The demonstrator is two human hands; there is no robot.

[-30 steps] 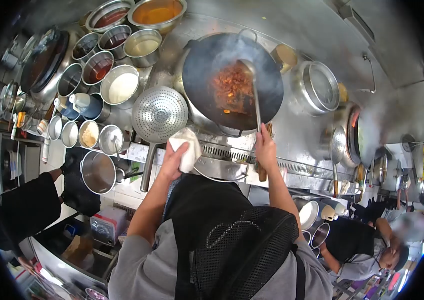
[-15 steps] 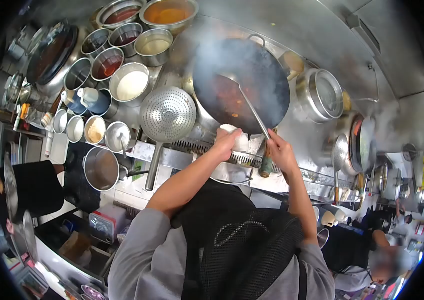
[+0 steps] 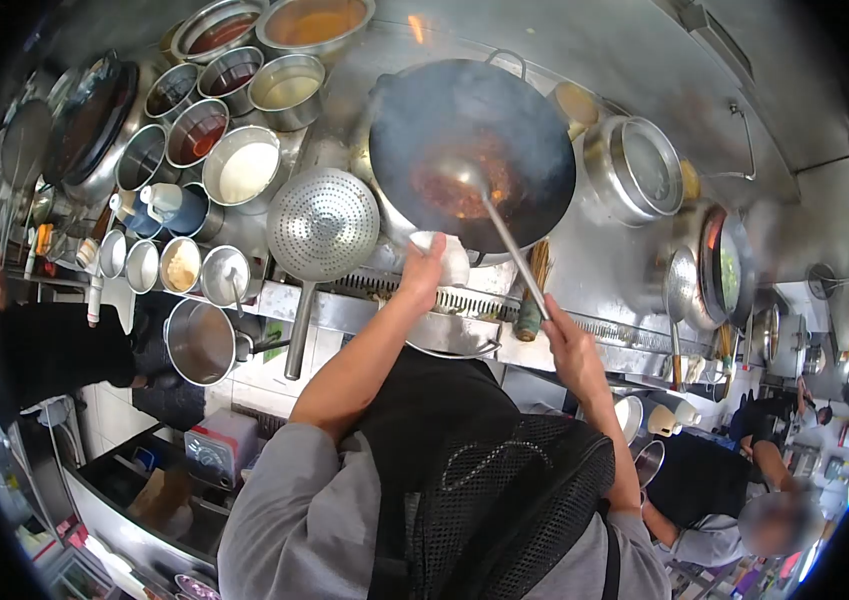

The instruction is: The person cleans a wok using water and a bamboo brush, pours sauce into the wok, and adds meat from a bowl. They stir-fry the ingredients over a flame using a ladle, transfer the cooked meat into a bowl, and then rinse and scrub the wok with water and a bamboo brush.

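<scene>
Dark and round, the wok (image 3: 534,110) stands on the range with steam rising from it and reddish-brown food (image 3: 474,200) in its bottom. At its near rim my left hand (image 3: 424,272) is closed on a folded white cloth (image 3: 452,262); the wok's near handle, if under the cloth, is hidden. Fingers of my right hand (image 3: 572,348) wrap round the handle of a long metal ladle (image 3: 514,245), whose bowl rests down in the food. A bamboo brush (image 3: 530,300) stands just left of my right hand, apart from it.
Left of the wok lies a perforated strainer (image 3: 324,225). Beyond it, several metal bowls hold sauces, among them a white one (image 3: 244,172). A metal pot (image 3: 634,170) sits to the right. Below the counter's left edge is a saucepan (image 3: 202,340). Another person (image 3: 704,490) is at the right.
The ladle's bowl has moved lower into the food, and my right hand has come slightly nearer to me. The wok and the cloth-holding left hand appear shifted left. Steam looks thinner.
</scene>
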